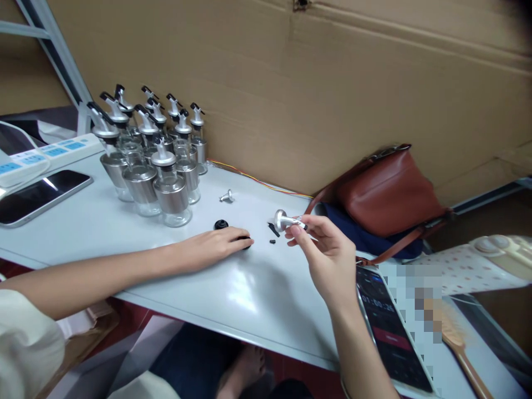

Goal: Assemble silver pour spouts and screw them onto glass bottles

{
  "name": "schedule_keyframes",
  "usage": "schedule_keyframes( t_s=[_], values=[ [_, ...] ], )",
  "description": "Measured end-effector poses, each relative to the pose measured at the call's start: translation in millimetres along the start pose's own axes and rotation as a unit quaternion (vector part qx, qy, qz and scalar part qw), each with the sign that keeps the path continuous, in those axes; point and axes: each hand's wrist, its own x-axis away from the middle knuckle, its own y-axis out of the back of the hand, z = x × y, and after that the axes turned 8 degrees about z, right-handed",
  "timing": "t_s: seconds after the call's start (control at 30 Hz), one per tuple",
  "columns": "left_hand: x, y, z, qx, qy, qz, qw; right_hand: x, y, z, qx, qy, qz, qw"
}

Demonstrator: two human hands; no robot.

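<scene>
The right hand pinches a spout between thumb and fingers above the table, apparently to leave its wide base free. The left hand lies low, fingers over a black part; whether they grip it, I cannot tell. Bottles stand bunched upright, likely to save room, with tops fitted; they look unfilled, though metal sleeves hide much.

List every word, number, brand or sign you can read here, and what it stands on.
"01:00:2", last digit blurred: on the screen of the right-hand phone.
Too small or blurred to read: the lettering on that screen's red button and any marks on the power strip.
Silver pourer in the right hand: none readable.
</scene>
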Motion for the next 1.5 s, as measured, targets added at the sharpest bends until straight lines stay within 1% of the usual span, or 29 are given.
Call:
schedule_keyframes(
  t_s=[0.13,0.3,0.4,0.47,0.5,0.57,0.67,0.77,0.87,0.93,1.0,1.1,1.17,1.27,1.37,1.5],
  values=[
    [0.8,-0.4,2.3,-0.015,0.014,-0.031,0.999,4.8,-10.7,-2.7,-0.015,-0.007,0.025,1.000],
    [-1.2,-0.5,0.5,-0.043,0.015,-0.037,0.998,10.1,-12.8,0.8,0.062,-0.035,0.077,0.995],
    [-2.2,1.0,-8.0,0.010,0.004,-0.062,0.998,10.6,-11.7,9.4,0.102,-0.046,0.118,0.987],
    [-2.6,2.7,-15.4,0.089,0.025,-0.084,0.992,10.1,-12.6,13.3,0.119,-0.047,0.139,0.982],
    [-2.8,3.5,-18.9,0.143,0.040,-0.095,0.984,9.7,-13.4,13.7,0.115,-0.048,0.141,0.982],
    [-3.2,4.3,-24.2,0.262,0.068,-0.111,0.956,8.9,-15.2,11.2,0.082,-0.049,0.131,0.987],
    [-4.8,3.5,-26.9,0.408,0.091,-0.123,0.900,7.9,-15.3,1.9,0.026,-0.053,0.124,0.991],
    [-6.6,1.9,-25.8,0.516,0.117,-0.122,0.840,6.7,-11.7,-6.5,0.037,-0.053,0.145,0.987],
    [-7.0,2.6,-25.7,0.579,0.138,-0.118,0.794,5.4,-8.0,-9.6,0.076,-0.048,0.147,0.985],
    [-6.5,4.4,-27.1,0.607,0.142,-0.114,0.774,4.7,-7.0,-9.5,0.096,-0.039,0.149,0.983],
    [-5.6,6.2,-28.9,0.625,0.146,-0.105,0.760,4.3,-6.9,-9.1,0.112,-0.033,0.151,0.982],
    [-4.9,7.3,-29.5,0.627,0.152,-0.093,0.759,4.1,-6.8,-8.8,0.130,-0.027,0.151,0.980],
    [-5.3,6.7,-27.9,0.616,0.147,-0.086,0.769,4.3,-6.4,-8.9,0.134,-0.018,0.158,0.978],
    [-6.1,5.1,-24.0,0.589,0.134,-0.068,0.794,5.0,-6.2,-9.3,0.140,0.007,0.174,0.975],
    [-6.2,5.0,-21.6,0.565,0.123,-0.053,0.814,6.2,-6.9,-9.5,0.159,0.050,0.175,0.970],
    [-5.3,6.6,-21.5,0.544,0.111,-0.066,0.829,8.1,-7.6,-9.9,0.208,0.131,0.177,0.953]
  ],
)
